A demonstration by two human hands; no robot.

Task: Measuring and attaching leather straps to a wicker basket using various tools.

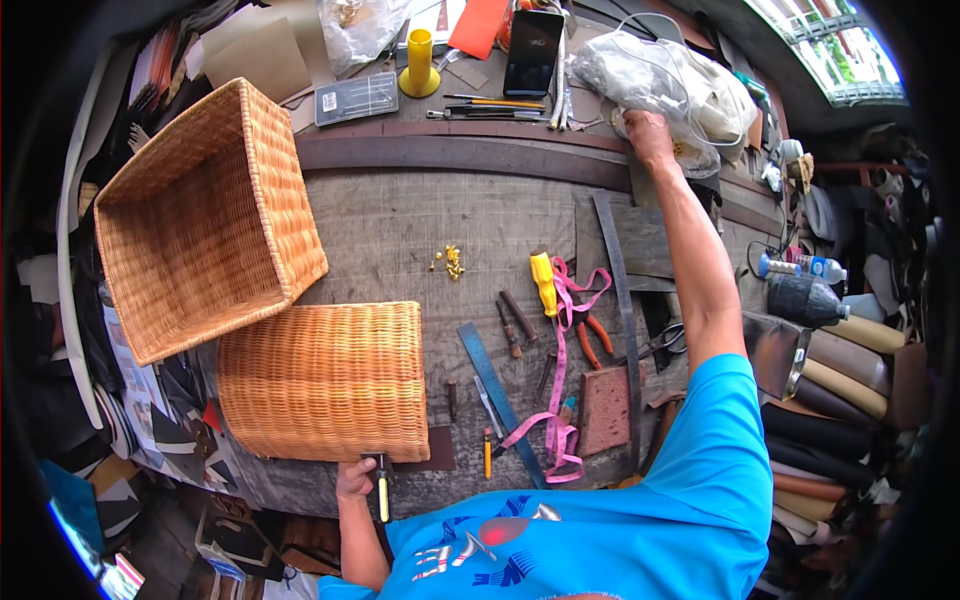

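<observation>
A woven wicker piece with a rounded top [322, 380] lies at the near left of the worktable. At its near edge my left hand [355, 479] is closed, right beside a small hammer [382, 490] with a dark head and pale handle. Whether the fingers grip the wicker edge or the hammer, I cannot tell. My right arm stretches far to the back right, where my right hand [650, 138] is curled against a clear plastic bag [690, 155]. What its fingertips hold is hidden. Small brass-coloured pieces [453, 262] lie in a loose pile mid-table.
An open wicker basket [205, 225] stands tilted at the left. Near the middle lie a yellow-handled screwdriver [543, 282], pink measuring tape [560, 370], blue ruler [500, 400], orange-handled pliers [598, 340] and a reddish block [605, 410]. A phone [533, 55] and yellow holder [419, 65] stand behind.
</observation>
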